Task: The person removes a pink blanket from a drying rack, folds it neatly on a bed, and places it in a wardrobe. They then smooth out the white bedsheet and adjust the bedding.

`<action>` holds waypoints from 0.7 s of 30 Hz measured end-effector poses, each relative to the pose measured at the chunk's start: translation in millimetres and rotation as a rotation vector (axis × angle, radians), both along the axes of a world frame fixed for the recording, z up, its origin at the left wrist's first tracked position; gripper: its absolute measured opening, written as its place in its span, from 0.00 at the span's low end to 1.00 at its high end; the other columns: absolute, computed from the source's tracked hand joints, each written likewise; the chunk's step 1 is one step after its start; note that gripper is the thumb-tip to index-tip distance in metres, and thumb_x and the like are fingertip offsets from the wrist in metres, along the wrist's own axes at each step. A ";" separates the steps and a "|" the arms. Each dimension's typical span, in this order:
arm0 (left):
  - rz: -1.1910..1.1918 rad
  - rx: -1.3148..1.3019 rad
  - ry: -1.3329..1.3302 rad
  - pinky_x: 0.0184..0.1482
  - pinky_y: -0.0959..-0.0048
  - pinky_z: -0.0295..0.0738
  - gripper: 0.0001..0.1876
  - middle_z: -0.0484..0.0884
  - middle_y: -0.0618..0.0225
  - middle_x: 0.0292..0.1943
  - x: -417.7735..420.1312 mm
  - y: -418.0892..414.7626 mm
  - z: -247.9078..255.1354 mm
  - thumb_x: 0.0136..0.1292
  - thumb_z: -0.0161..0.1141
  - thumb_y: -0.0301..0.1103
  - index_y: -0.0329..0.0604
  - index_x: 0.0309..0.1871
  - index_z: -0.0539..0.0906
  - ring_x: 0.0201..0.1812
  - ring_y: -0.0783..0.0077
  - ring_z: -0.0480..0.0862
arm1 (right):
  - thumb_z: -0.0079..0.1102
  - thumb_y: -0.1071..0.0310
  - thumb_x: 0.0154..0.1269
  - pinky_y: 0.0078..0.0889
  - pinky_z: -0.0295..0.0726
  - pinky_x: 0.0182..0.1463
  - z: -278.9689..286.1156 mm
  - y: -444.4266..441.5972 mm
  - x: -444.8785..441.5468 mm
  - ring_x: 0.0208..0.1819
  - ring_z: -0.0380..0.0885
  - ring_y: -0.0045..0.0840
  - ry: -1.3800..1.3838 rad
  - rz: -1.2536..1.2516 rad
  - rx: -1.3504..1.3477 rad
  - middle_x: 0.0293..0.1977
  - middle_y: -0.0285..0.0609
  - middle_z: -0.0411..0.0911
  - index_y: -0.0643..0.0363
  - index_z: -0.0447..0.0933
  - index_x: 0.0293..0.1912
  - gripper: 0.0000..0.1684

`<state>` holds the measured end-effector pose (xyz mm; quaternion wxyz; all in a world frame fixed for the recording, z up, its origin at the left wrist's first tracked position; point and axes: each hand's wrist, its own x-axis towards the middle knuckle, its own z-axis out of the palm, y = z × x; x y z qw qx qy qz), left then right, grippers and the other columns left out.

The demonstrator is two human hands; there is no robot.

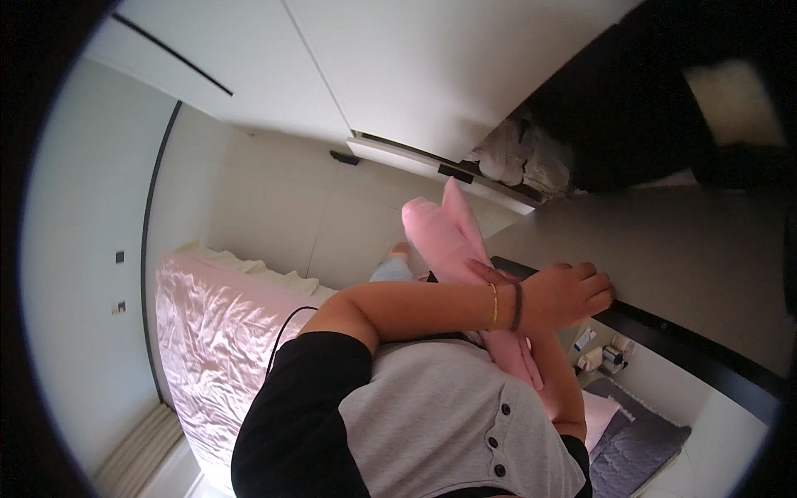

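My left arm crosses in front of my chest, with a gold bracelet [495, 306] and a dark band [517, 305] at the wrist. The fingers of my left hand [563, 297] curl at the black edge of a grey door panel [672, 255]. Behind that wrist, my right hand [487, 272] holds a folded pink cloth [445, 239]; only some of its fingers show. One end of the cloth sticks out beyond the hand. Its other part [514, 358] hangs along my right forearm, against my grey shirt.
White cabinet doors [405, 68] rise ahead. Plastic-wrapped things [520, 159] lie in the dark cabinet opening. A bed with a shiny pink cover [212, 336] stands at left. Small containers [607, 355] and a grey quilted mat [641, 436] show at lower right. Pale floor tiles [280, 187] lie between.
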<state>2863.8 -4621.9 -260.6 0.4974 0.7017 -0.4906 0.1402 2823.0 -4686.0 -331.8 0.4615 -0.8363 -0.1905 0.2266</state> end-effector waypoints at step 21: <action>-0.252 -0.193 -0.286 0.56 0.52 0.63 0.31 0.76 0.76 0.48 -103.8 -217.4 -2.0 0.59 0.54 0.38 0.94 0.62 0.66 0.50 0.67 0.75 | 0.62 0.69 0.57 0.30 0.68 0.65 -3.4 -167.1 -56.5 0.61 0.72 0.36 0.065 -0.425 0.012 0.60 0.51 0.72 0.48 0.64 0.68 0.38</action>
